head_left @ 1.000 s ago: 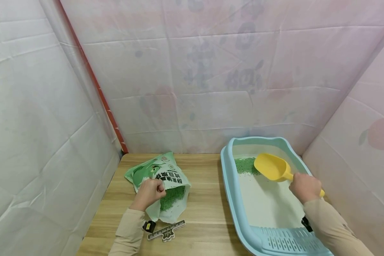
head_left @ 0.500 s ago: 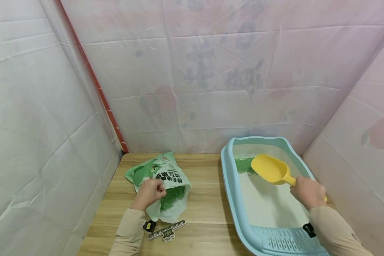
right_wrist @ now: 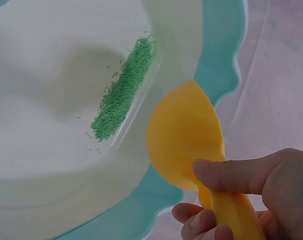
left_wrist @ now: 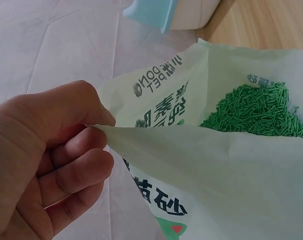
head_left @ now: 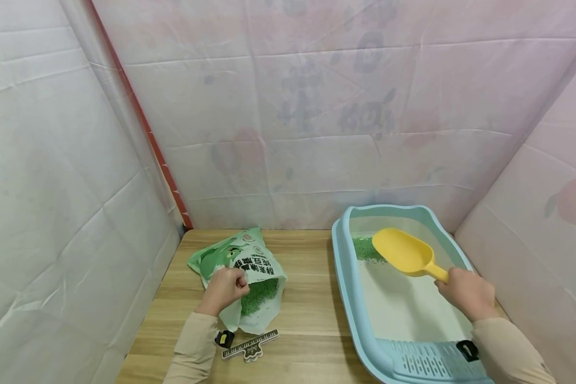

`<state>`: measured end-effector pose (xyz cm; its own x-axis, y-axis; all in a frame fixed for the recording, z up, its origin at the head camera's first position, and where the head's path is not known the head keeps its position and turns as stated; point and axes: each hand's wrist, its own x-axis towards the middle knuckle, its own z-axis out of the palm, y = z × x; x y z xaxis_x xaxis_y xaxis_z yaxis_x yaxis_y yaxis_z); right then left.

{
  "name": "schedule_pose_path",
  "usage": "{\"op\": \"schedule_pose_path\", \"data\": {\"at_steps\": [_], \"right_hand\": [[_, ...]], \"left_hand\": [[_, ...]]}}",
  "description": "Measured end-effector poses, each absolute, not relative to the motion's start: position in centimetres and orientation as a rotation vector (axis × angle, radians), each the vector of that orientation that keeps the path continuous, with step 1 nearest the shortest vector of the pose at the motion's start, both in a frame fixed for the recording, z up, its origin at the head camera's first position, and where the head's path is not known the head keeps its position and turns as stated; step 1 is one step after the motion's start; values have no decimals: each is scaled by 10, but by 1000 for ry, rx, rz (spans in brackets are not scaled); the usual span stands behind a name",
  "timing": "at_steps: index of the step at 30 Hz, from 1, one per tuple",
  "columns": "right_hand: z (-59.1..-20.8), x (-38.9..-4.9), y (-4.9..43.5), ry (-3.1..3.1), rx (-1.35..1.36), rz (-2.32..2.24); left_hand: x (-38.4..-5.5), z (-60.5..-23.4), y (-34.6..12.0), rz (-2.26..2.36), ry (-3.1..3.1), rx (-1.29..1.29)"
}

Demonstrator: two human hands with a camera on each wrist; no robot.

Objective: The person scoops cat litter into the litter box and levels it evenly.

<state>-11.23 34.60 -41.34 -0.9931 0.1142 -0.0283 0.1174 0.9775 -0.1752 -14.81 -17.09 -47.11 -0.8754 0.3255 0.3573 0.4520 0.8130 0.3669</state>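
Note:
My left hand [head_left: 224, 289] pinches the edge of an opened cat litter bag [left_wrist: 231, 175], which lies on its side with its mouth toward me. Green litter pellets [left_wrist: 256, 110] show inside the bag. In my right hand [head_left: 469, 293] is the handle of a yellow scoop [head_left: 403, 253], held above a light blue litter box [head_left: 343, 282]. The scoop's bowl looks bare in the head view. A strip of green pellets [right_wrist: 124, 92] lies along the far end of the box's white floor, apart from the scoop.
A black-and-white ruler-like clip [head_left: 250, 346] lies on the wooden table [head_left: 307, 298] in front of the bag. The box has a slotted step [head_left: 432, 364] at its near end. White sheets [head_left: 288, 160] hang at the back and both sides.
The right hand has shifted slightly to the right, while the scoop's bowl has swung a little to the left over the box. The left hand and the bag have stayed put.

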Motion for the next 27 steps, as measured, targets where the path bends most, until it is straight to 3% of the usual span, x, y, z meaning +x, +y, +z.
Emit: {"op": "schedule_pose_path", "data": {"at_steps": [27], "right_hand": [[-378,-94,312,3190,111,-313]], "left_hand": [[-149,-470,-171,-651,-2722,-604]]}}
